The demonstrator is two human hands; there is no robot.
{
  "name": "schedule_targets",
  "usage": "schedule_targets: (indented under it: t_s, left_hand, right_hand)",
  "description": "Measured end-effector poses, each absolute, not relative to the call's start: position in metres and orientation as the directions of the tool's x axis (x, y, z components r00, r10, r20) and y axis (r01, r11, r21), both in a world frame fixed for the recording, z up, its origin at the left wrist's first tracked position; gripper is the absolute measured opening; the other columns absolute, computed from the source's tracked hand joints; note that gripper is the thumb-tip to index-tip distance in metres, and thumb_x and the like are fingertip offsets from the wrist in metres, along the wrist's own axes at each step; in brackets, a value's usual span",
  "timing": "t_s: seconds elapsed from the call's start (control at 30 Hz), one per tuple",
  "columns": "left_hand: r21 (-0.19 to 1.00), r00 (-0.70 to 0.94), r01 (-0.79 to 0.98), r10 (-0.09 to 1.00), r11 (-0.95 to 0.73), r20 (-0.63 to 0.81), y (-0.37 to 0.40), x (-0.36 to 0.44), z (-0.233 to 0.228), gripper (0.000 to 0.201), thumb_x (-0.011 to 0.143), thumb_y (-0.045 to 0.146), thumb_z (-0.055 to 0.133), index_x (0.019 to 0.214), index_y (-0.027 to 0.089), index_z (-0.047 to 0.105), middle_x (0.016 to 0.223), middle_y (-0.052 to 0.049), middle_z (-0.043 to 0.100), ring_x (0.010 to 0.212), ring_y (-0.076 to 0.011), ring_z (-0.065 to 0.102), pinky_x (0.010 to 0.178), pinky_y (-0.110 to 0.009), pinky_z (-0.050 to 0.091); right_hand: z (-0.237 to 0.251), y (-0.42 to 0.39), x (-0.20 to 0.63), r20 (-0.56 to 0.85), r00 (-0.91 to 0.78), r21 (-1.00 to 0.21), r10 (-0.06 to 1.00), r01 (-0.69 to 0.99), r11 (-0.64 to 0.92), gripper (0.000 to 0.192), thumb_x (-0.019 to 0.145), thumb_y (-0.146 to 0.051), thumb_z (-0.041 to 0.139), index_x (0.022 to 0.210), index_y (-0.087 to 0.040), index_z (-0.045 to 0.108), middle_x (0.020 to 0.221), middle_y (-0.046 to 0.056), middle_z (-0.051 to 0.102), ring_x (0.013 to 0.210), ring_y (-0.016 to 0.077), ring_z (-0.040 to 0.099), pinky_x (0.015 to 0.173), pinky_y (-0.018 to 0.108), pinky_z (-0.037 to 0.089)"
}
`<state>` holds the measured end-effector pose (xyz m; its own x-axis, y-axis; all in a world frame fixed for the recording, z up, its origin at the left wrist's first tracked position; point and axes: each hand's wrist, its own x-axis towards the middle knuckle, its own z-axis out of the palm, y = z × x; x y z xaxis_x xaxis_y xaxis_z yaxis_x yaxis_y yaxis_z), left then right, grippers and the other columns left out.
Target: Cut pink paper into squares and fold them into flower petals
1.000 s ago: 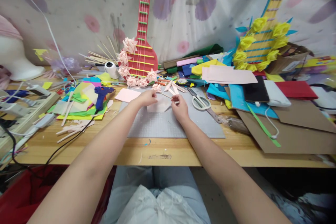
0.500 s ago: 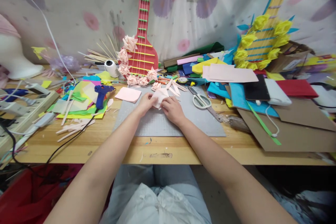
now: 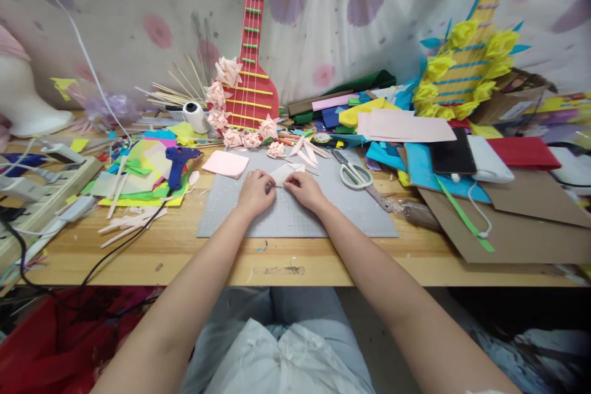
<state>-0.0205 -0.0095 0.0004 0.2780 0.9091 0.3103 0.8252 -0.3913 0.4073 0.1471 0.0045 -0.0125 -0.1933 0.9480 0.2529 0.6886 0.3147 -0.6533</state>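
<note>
A pale pink sheet of paper (image 3: 281, 175), folded along one side, lies low over the grey cutting mat (image 3: 295, 215). My left hand (image 3: 257, 192) has its fingers closed on the paper's left end. At the near right edge, my right hand (image 3: 305, 189) pinches the same sheet between thumb and fingers. Just beyond the hands sit a folded pink paper flower (image 3: 276, 149) and several pointed pink paper pieces (image 3: 305, 151). To the left, a stack of pink paper (image 3: 225, 164) rests partly on the mat.
Scissors (image 3: 354, 175) lie at the mat's right. A blue glue gun (image 3: 178, 166) with a black cord stands on coloured scraps at left. Behind, a red paper lute (image 3: 249, 92) with pink flowers leans upright. Cardboard (image 3: 484, 228), a black phone (image 3: 452, 152) and coloured sheets crowd the right.
The pink paper has gone from held up and loosely bent to a flatter, narrower folded shape nearer the mat. My left hand has turned over and come slightly closer to me.
</note>
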Motion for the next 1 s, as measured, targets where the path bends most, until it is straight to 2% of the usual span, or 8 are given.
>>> schedule_targets:
  t_s: [0.17,0.4,0.63,1.0]
  left_hand:
    - [0.437,0.206,0.837,0.930,-0.329,0.305,-0.004,-0.017,-0.001,0.015,0.070,0.022,0.052,0.080,0.020,0.063,0.089,-0.007,0.054,0.093,-0.0213,0.047,0.086,-0.034,0.038]
    - [0.413,0.083,0.891,0.963,-0.186,0.256,-0.001,-0.005,0.001,0.017,0.076,0.030,0.049,0.073,0.019,0.061,0.088,-0.009,0.054,0.092,-0.0245,0.047,0.082,-0.038,0.037]
    - [0.369,0.027,0.920,0.961,-0.131,0.274,-0.003,0.003,-0.001,0.017,0.076,0.035,0.051,0.070,0.021,0.060,0.089,-0.008,0.054,0.094,-0.0252,0.047,0.081,-0.038,0.036]
    - [0.417,0.013,0.900,0.963,-0.129,0.269,-0.005,0.002,-0.001,0.014,0.075,0.033,0.053,0.071,0.020,0.058,0.088,-0.007,0.053,0.095,-0.0246,0.046,0.083,-0.037,0.034]
  right_hand:
    - [-0.009,0.004,0.139,0.248,-0.102,-0.659,0.963,0.711,0.245,0.007,0.074,-0.022,0.053,0.074,-0.021,0.060,0.071,0.000,0.061,0.074,0.0159,0.050,0.069,0.028,0.037]
    - [-0.008,-0.001,0.133,0.254,-0.009,-0.673,0.967,0.716,0.184,0.021,0.071,-0.019,0.052,0.092,-0.022,0.053,0.070,-0.001,0.060,0.077,0.0178,0.050,0.069,0.029,0.037]
    - [-0.009,-0.002,0.131,0.309,-0.003,-0.621,0.951,0.757,0.204,0.018,0.071,-0.019,0.052,0.088,-0.020,0.049,0.069,0.001,0.057,0.075,0.0188,0.049,0.071,0.030,0.037]
    - [-0.009,-0.002,0.128,0.341,-0.009,-0.504,0.940,0.843,0.191,0.008,0.073,-0.018,0.048,0.081,-0.019,0.047,0.072,0.005,0.057,0.076,0.0213,0.048,0.070,0.032,0.036]
